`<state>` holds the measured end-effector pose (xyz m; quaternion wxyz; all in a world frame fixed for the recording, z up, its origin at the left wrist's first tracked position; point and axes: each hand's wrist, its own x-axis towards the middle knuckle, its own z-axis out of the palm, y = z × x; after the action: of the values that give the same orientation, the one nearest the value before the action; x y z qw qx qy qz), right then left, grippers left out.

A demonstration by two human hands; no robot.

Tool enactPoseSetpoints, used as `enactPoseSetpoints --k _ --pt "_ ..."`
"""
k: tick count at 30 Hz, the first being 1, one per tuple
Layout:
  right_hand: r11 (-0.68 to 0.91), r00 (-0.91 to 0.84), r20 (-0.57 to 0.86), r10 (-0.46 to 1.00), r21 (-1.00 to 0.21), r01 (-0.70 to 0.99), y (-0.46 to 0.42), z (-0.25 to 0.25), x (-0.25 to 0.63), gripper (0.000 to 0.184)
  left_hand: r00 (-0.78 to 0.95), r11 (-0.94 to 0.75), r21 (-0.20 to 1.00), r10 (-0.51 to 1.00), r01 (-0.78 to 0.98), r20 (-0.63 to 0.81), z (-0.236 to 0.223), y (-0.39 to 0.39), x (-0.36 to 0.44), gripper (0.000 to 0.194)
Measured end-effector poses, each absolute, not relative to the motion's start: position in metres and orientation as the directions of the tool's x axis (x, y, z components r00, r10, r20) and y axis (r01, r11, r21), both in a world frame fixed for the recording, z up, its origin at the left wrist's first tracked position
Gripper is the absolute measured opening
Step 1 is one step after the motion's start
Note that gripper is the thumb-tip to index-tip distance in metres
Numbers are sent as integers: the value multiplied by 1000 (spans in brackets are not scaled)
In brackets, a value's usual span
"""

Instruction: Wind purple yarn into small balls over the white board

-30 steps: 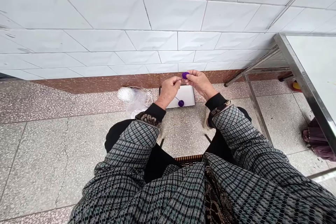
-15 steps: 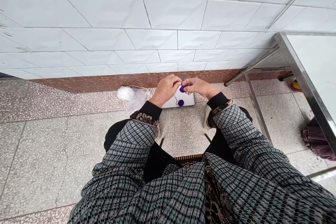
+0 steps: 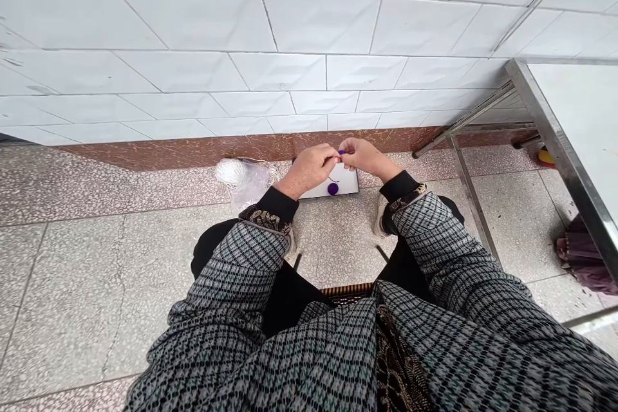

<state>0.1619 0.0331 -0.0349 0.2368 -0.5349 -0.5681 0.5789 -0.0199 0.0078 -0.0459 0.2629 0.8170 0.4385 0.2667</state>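
Note:
My right hand pinches a small purple yarn piece, most of it hidden behind the fingers. My left hand has its thumb and fingertips closed right against that piece. A strand of purple yarn runs up from a small purple ball toward the left fingertips, which cover its upper end. The ball lies on a white tray with a dark rim, on the floor below my hands.
White yarn and a clear plastic bag lie left of the tray. A tiled wall rises in front. On the right stands a metal-framed table, with a dark purple cloth beneath it.
Both hands came down a little, and the purple piece became mostly covered by the fingers. The fingertips moved apart slightly, then together again. The yarn strand went from straight to slack.

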Motion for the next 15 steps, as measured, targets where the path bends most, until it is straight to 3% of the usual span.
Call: enactPoseSetpoints --k 3,5,8,11,15 --pt "-270 -523 -394 756 -915 298 30 -31 165 18 404 -426 664 893 614 199 -45 12 -27 20" --pt "-320 -557 -372 743 -928 191 29 -27 167 16 356 -374 674 918 637 172 -47 14 -30 20" --pt "-405 -505 -343 792 -914 -14 31 -23 168 15 307 -293 683 946 669 105 -52 16 -28 20" --pt "-424 -407 -335 850 -893 -151 34 -23 166 13 373 -303 696 926 651 54 -54 14 -22 19" --pt "-345 -232 -314 920 -933 -103 38 -29 162 14 551 -412 716 833 564 46 -51 7 -16 20"
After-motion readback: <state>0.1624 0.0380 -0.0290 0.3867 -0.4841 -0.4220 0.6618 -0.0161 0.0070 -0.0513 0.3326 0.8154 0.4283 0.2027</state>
